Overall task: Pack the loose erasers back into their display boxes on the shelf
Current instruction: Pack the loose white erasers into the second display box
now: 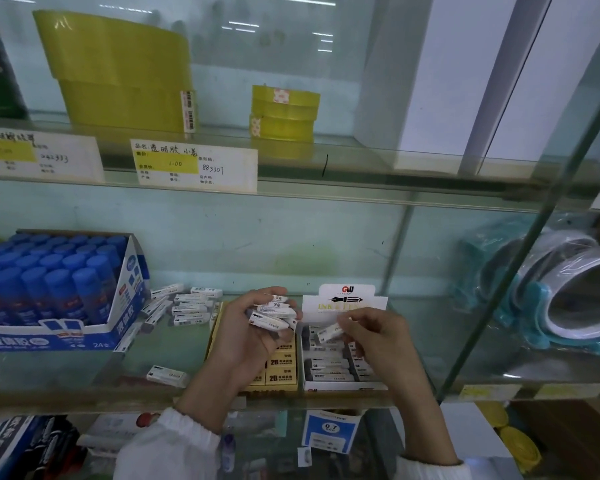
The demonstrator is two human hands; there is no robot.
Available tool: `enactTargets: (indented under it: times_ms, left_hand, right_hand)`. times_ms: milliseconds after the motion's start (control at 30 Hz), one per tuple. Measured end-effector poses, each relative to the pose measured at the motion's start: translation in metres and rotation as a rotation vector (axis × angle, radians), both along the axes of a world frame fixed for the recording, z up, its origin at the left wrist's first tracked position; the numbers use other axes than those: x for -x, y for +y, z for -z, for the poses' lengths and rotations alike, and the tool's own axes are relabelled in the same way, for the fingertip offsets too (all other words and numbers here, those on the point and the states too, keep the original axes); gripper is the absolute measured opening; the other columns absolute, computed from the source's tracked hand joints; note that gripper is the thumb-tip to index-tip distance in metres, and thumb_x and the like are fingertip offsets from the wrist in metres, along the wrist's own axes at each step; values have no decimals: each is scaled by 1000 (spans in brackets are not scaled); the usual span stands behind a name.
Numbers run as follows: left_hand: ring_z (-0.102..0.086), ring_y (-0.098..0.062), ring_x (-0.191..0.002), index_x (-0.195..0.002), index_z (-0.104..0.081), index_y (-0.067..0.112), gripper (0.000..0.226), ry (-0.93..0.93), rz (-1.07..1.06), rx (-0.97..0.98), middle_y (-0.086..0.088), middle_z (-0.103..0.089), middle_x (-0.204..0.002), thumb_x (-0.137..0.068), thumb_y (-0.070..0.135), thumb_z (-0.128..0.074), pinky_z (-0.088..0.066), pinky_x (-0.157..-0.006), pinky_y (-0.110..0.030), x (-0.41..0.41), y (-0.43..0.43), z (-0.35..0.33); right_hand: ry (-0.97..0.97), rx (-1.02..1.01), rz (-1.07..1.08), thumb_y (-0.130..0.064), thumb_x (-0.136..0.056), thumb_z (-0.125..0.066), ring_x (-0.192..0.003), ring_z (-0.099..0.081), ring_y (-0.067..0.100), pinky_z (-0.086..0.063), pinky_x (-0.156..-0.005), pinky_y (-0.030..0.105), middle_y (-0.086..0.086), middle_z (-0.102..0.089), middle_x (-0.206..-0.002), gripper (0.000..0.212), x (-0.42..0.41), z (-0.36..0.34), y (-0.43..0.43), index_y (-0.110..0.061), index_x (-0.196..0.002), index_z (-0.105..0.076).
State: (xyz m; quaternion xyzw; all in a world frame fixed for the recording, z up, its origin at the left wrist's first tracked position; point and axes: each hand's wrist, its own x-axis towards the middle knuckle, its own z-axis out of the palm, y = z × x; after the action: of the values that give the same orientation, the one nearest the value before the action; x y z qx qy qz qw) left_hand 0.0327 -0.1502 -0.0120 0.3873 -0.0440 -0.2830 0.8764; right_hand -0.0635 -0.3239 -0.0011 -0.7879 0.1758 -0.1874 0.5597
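My left hand [246, 336] holds a bundle of several white erasers [274, 311] above a yellow box of 2B erasers [280, 370]. My right hand [378, 336] pinches a single white eraser [330, 332] over the white display box [343, 384], which holds rows of the same erasers and has an upright header card [346, 299]. More loose white erasers [187, 304] lie scattered on the glass shelf to the left, and one eraser [167, 375] lies alone near the shelf's front edge.
A blue carton of glue sticks [59, 292] stands at the left of the shelf [84, 372]. Rolls of tape in teal holders [568, 292] sit at the right. Yellow tape rolls [125, 74] and price labels [194, 166] occupy the shelf above. More stationery lies below.
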Motion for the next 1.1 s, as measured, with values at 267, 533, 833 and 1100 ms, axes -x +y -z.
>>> enactTargets:
  times_ms: [267,533,833,1100]
  left_hand:
    - [-60,-31,-73,-105,-58,3,32,109,5,79,-25,-60,-93,-75,2,-46,-46,-47,-27,-4,2,1]
    - [-60,-30,-75,-100,-64,4,20,119,-5,56,-26,-63,-93,-82,13,-59,-47,-49,-26,-4,3,2]
    - [-62,-32,-78,-98,-69,1,41,144,-30,57,-25,-67,-94,-95,40,-57,-51,-50,-30,-7,2,6]
    - [-64,-30,-72,-101,-68,2,61,140,-58,36,-24,-67,-93,-100,56,-39,-53,-53,-32,-8,0,8]
  right_hand:
    - [181,239,60,-25,-86,-72,-71,-69,4,-44,-56,18,-6,-73,-77,8,-3,9,2,-22,-86,-65]
    - [179,363,159,-27,-84,-74,-72,-62,-1,-42,-56,15,-11,-69,-81,5,-6,14,6,-23,-83,-70]
    - [278,527,166,-27,-80,-75,-75,-65,5,-60,-72,30,-9,-71,-92,8,-13,28,10,-28,-88,-73]
    - [-89,563,45,-49,-82,-68,-80,-52,-4,-37,-63,10,-20,-58,-86,23,-11,-1,39,-37,-102,-67]
